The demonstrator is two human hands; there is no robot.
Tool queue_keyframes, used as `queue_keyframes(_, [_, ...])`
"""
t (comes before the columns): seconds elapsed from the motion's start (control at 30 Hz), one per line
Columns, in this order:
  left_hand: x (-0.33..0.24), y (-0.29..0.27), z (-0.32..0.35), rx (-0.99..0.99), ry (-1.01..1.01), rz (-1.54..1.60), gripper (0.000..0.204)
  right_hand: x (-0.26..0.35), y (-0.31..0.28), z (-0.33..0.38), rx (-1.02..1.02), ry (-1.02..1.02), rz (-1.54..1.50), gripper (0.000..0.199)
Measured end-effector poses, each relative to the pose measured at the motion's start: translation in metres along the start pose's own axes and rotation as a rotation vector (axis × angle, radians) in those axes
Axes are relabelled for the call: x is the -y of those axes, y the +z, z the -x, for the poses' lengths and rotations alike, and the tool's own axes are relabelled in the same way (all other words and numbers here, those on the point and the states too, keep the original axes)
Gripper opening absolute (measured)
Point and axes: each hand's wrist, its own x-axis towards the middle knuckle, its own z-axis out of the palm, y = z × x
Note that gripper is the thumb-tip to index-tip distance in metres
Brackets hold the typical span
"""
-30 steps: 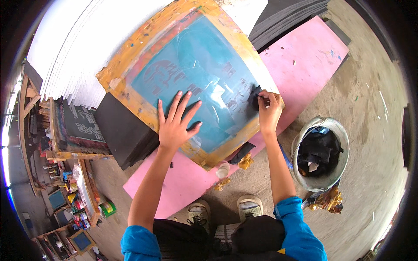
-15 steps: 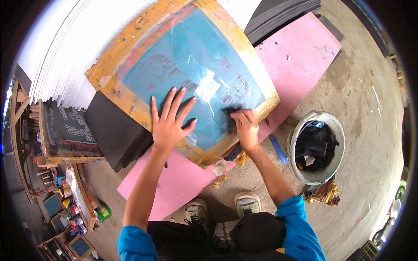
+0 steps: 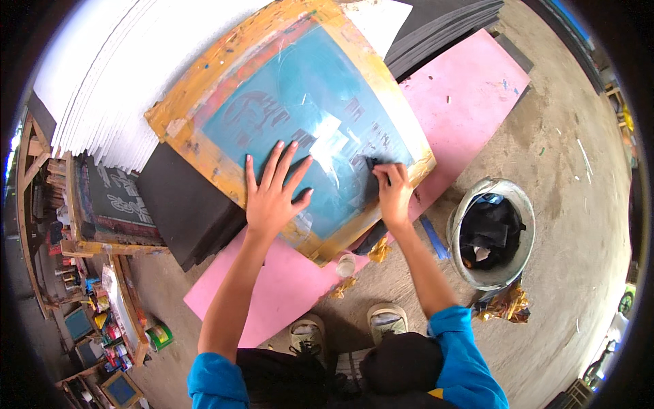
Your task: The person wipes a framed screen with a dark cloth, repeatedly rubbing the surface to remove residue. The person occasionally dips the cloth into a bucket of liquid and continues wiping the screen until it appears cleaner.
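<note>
A screen printing frame [image 3: 225, 165] with yellow-taped edges and a blue-green mesh [image 3: 286, 88] lies before me, tilted across a stack of boards. Faint dark lettering shapes show on the mesh. My left hand [image 3: 276, 194] rests flat on its lower left part, fingers spread. At the lower right of the mesh, my right hand [image 3: 395, 194] pinches a small dark cloth [image 3: 372, 163] against the surface. Most of that cloth is hidden by the fingers.
A pink board [image 3: 470, 102] lies under the frame. To the right stands a bucket [image 3: 530, 235] holding dark rags. White sheets [image 3: 102, 82] are stacked at far left, black sheets [image 3: 180, 204] below them. A small pale cup [image 3: 345, 264] is near my feet.
My right hand has moved slightly right and up across the mesh with the dark cloth. The left hand stays flat on the mesh; the frame appears shifted a little in view.
</note>
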Motion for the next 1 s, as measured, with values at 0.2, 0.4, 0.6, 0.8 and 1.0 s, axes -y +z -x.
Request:
queue_keyframes(0.2, [-0.020,0.003,-0.001,0.008,-0.074,0.017,0.065,-0.011,-0.005,-0.085,-0.275,0.010,0.116,0.026])
queue_keyframes(0.4, [-0.014,0.003,0.003,-0.006,-0.072,-0.009,0.064,-0.007,-0.006,0.047,0.196,-0.208,0.158,0.066])
queue_keyframes(0.6, [-0.018,0.006,0.000,-0.020,-0.059,-0.024,0.062,-0.005,-0.011,-0.020,0.054,-0.145,0.212,0.052])
queue_keyframes(0.8, [-0.016,0.004,0.000,0.001,-0.079,-0.031,0.064,-0.007,-0.018,0.049,0.221,-0.133,0.231,0.056])
queue_keyframes(1.0, [-0.013,0.006,0.003,-0.023,-0.069,-0.071,0.063,-0.007,-0.023,0.024,0.240,-0.218,0.486,0.060])
